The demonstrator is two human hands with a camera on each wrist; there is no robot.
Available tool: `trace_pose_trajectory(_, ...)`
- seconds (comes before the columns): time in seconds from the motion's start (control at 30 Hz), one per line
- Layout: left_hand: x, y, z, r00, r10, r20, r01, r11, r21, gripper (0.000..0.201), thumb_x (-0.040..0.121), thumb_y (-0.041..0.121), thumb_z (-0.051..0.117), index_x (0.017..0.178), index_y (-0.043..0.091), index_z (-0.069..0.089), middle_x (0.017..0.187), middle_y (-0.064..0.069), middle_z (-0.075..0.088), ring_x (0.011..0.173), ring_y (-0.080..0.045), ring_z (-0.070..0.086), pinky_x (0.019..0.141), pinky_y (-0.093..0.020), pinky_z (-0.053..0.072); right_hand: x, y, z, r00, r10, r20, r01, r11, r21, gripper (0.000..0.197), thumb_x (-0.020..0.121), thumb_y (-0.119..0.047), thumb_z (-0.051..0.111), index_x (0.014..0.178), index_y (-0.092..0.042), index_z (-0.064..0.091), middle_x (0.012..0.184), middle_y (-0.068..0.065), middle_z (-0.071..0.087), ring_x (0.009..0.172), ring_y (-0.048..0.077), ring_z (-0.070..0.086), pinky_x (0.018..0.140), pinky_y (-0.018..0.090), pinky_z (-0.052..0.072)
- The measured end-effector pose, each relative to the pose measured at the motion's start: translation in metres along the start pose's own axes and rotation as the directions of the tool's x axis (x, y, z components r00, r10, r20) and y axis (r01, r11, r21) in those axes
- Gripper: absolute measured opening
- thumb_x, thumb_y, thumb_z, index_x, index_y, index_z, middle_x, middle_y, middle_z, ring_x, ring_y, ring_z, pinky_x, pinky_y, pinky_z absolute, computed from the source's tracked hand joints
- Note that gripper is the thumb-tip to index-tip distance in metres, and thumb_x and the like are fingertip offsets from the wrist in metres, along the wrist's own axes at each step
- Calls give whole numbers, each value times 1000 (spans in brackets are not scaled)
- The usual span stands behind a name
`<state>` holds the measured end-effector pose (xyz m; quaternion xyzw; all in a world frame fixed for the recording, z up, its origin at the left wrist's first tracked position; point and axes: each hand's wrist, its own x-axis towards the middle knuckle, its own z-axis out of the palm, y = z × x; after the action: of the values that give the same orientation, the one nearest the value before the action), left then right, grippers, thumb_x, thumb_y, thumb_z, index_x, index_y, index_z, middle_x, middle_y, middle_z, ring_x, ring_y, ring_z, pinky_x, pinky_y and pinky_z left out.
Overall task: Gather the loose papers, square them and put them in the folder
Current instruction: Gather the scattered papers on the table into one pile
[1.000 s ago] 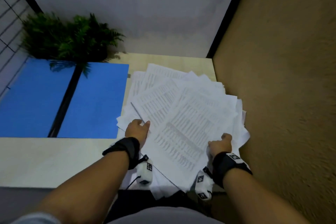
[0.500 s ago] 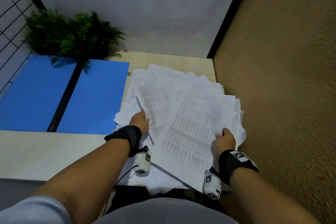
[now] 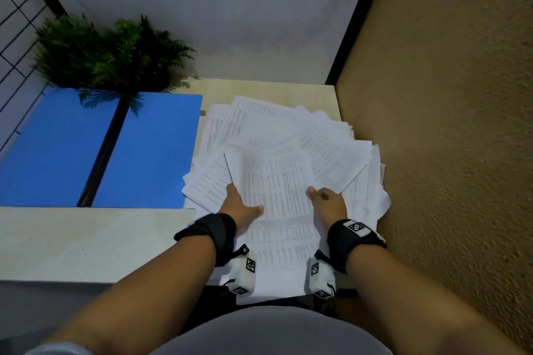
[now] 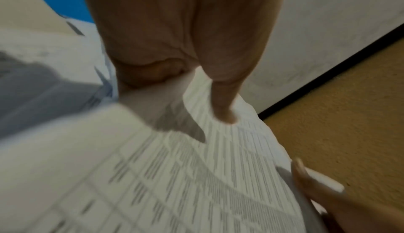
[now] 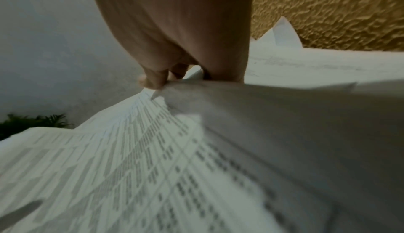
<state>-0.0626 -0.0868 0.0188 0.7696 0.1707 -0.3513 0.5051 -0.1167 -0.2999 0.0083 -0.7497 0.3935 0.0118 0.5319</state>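
A fanned heap of printed white papers (image 3: 331,150) covers the right part of the pale table (image 3: 86,239). My left hand (image 3: 240,204) grips the left edge of the top sheets, thumb lying on the print and fingers hidden beneath. My right hand (image 3: 326,202) pinches their right edge. In the left wrist view the thumb (image 4: 225,114) presses on the papers (image 4: 174,176). The right wrist view shows the right hand (image 5: 157,79) clamped on the paper edge (image 5: 131,150). The blue folder (image 3: 150,153) lies open flat to the left, with nothing in it.
A potted green fern (image 3: 109,57) stands at the back left, overhanging the folder. A rough brown wall (image 3: 432,153) runs close along the table's right side, and a pale wall (image 3: 216,23) closes the back. Some sheets hang over the near table edge.
Both hands have moved closer together. The top sheets between them have swung from a slant to nearly straight, and the heap is more bunched.
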Motion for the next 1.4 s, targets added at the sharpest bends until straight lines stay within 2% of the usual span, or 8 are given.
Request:
trace_pose_trajectory(0.23, -1, -20, -38, 906, -33, -423, 33, 999, -6, 41, 99, 17, 54, 135, -4, 49, 139, -21, 54, 125, -38, 53, 103, -40, 42, -11, -18, -26, 957, -9, -288, 34, 996, 81, 23, 93, 10, 43, 100, 2, 64, 98, 17, 61, 62, 17, 48, 45, 6, 36)
trace_pose_trajectory(0.47, 6, -46, -49, 903, -83, -422, -39, 962, -271, 27, 90, 19, 65, 113, 6, 62, 112, -8, 66, 101, -31, 65, 96, -43, 53, -16, -23, -35, 969, 86, -230, 17, 911, 412, 68, 96, 10, 41, 152, -14, 11, 131, 4, 39, 117, 16, 43, 73, 0, 39)
trace_pose_trajectory(0.57, 7, -39, -42, 864, -84, -496, -28, 977, -213, 40, 84, 31, 67, 114, 6, 61, 124, -13, 57, 109, -36, 60, 98, -48, 52, -10, -11, -33, 971, 219, -92, -166, 903, 397, 74, 90, 9, 55, 150, -20, 22, 136, 12, 48, 119, 29, 52, 95, 32, 43)
trace_pose_trajectory(0.67, 12, -37, -45, 807, -107, -580, 30, 990, -140, 44, 90, 28, 64, 125, 2, 56, 135, -15, 45, 119, -38, 52, 105, -49, 45, -7, -1, -34, 951, 269, 153, -309, 844, 438, 27, 85, 13, 59, 101, -8, 52, 102, 14, 56, 78, 27, 60, 69, 34, 53)
trace_pose_trajectory(0.83, 7, -41, -39, 886, 28, -463, -192, 931, -310, 19, 93, 23, 57, 109, 14, 62, 114, -6, 68, 105, -30, 65, 98, -46, 52, -14, -3, -41, 893, 301, 336, -401, 870, 288, 30, 85, 8, 65, 113, 9, 53, 64, 7, 60, 36, 13, 53, 47, 23, 53)
trace_pose_trajectory(0.93, 0, -36, -31, 922, 104, -373, -233, 918, -321, 9, 96, 16, 55, 102, 16, 61, 111, -4, 70, 104, -28, 66, 99, -47, 51, -16, -4, -38, 896, 309, 318, -411, 849, 331, 32, 90, -12, 68, 118, 0, 58, 100, 12, 71, 77, 21, 72, 73, 35, 60)
trace_pose_trajectory(1.07, 0, -23, -41, 892, 165, -420, -268, 942, -200, 18, 100, 6, 48, 114, 10, 58, 117, -8, 65, 107, -29, 61, 102, -41, 48, -8, -13, -43, 957, 276, -92, -251, 942, 222, 44, 98, -14, 54, 140, -1, 46, 137, 15, 54, 121, 34, 53, 106, 39, 41)
trace_pose_trajectory(1.4, 12, -8, -72, 948, 298, -111, -283, 950, 132, 73, 98, -6, 45, 155, 32, 18, 152, -5, 38, 141, -25, 38, 104, -28, 31, 4, -43, -27, 985, 132, 110, -101, 963, -249, 35, 100, -17, 48, 129, 1, 53, 128, 20, 58, 116, 36, 56, 96, 36, 44)
